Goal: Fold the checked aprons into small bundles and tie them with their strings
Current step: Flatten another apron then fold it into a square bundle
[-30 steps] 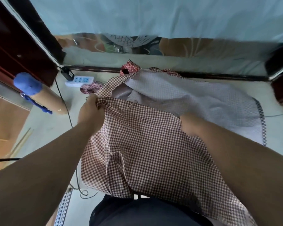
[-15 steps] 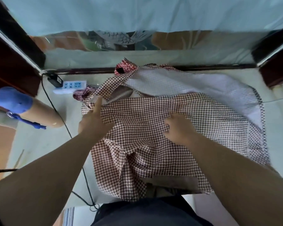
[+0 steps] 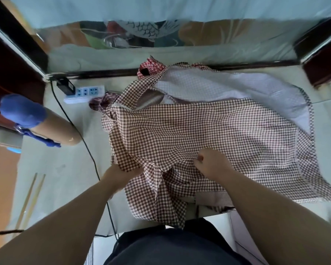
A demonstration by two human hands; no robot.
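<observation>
Across the middle of the frame lies a big pale desk (image 3: 65, 169). On it, from the middle to the right, a brown checked apron (image 3: 199, 131) is spread out. Its near edge hangs over the front of the desk at the bottom. It is bunched and wrinkled near the hands, not flat. Under it lies a second apron (image 3: 227, 88), pale side up, poking out at the upper right. At the left rests a cardboard tube (image 3: 61, 129) with a blue cap (image 3: 21, 109).

The left hand (image 3: 120, 174), low in the middle, holds the left side of the brown checked apron. Its fingers are tucked under the cloth and grip it. The right hand (image 3: 212, 166), just to the right, has its fingers curled tight, pinching a fold of the same cloth.

A white power strip (image 3: 84, 93) sits at the upper left, and a black cable (image 3: 88, 155) runs down past the left hand. A red checked bundle (image 3: 151, 66) sits at the top middle. Two thin wooden sticks (image 3: 30, 197) lie at the lower left.

I think the fold could come out crooked, because the cloth is so bunched. A hard pull may drag the second apron along, since one lies on the other. The hanging part could slip off the desk. I cannot see the strings, so they might get trapped inside the fold.
</observation>
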